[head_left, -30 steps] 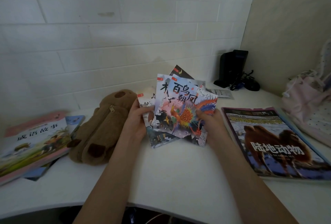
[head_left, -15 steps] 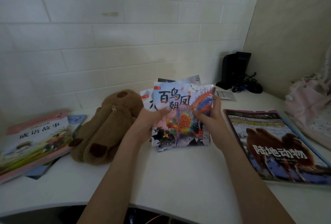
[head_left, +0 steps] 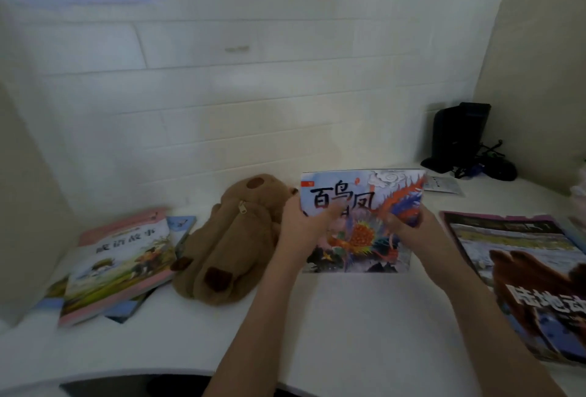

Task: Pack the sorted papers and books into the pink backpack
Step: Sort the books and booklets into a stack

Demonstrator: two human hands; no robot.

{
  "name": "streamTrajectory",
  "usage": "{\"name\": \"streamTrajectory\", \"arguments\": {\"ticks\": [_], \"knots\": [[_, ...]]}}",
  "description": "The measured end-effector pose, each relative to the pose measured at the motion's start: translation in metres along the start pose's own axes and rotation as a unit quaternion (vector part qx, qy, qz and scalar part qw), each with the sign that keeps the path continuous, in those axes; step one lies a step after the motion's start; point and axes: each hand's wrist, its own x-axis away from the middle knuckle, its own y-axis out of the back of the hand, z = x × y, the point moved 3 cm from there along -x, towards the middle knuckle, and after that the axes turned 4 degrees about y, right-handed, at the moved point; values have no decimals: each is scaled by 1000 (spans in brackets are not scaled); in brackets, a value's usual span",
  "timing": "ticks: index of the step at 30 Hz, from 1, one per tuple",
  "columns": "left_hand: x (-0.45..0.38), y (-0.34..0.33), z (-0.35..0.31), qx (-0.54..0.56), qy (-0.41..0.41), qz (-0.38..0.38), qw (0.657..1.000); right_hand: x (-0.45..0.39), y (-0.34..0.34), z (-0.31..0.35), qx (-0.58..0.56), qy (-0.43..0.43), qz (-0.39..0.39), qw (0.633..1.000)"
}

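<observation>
A stack of thin picture books [head_left: 358,206], phoenix cover in front, stands upright on its lower edge on the white desk [head_left: 348,327]. My left hand [head_left: 301,225] grips its left side, thumb across the cover. My right hand [head_left: 409,225] grips the right side. A large camel-cover book [head_left: 520,273] lies flat at the right. A pink-edged storybook [head_left: 120,257] lies on more books at the left. Only a pale sliver of the pink backpack [head_left: 581,185] shows at the right edge.
A brown plush pouch with a zipper [head_left: 231,244] lies left of my hands. A black device with tangled cables [head_left: 459,139] and a small leaflet [head_left: 444,185] sit in the back right corner. White tiled wall behind, beige panels at both sides.
The fanned-out books have been squared into one neat stack standing upright. The view has tilted up and left, so the backpack has slid almost out of frame.
</observation>
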Motion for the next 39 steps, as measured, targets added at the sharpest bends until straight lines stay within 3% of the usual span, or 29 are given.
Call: {"name": "streamTrajectory", "arguments": {"ticks": [3,7,9,12,13,15,17,22,26,29,31,33,35,37,39], "knots": [[-4,-6,10,-39,78,9,996,-3,-5,-7,-18,-7,-37,999],[-6,-5,24,-38,27,-110,993,-3,-6,-8,17,9,-103,994],[-6,-7,31,-80,16,-139,987,-6,-2,-22,89,-30,-131,987],[-11,-13,47,-191,59,-104,974,-6,-1,-43,261,-125,-100,952],[-13,-14,54,-277,76,-80,954,-4,-2,-48,315,-149,-86,933],[-8,-17,63,-472,101,-32,875,0,-7,-52,440,-159,-80,880],[-4,-17,63,-555,96,-34,826,3,-13,-52,500,-120,-97,852],[1,-15,54,-447,20,-44,893,6,-19,-40,527,-17,-89,845],[16,1,15,-395,-93,-88,910,16,-36,13,438,165,-130,874],[37,43,-28,-361,-131,-183,905,32,-95,60,306,229,-10,924],[48,94,-44,-338,-97,-306,885,43,-148,76,267,272,110,918],[51,154,-40,-337,-30,-380,861,51,-197,72,296,290,222,883],[52,210,-18,-430,94,-351,826,57,-233,54,385,285,315,819],[60,248,5,-547,220,-257,766,63,-251,40,470,321,324,756],[65,274,24,-617,287,-193,707,61,-252,38,493,318,278,761]]}}
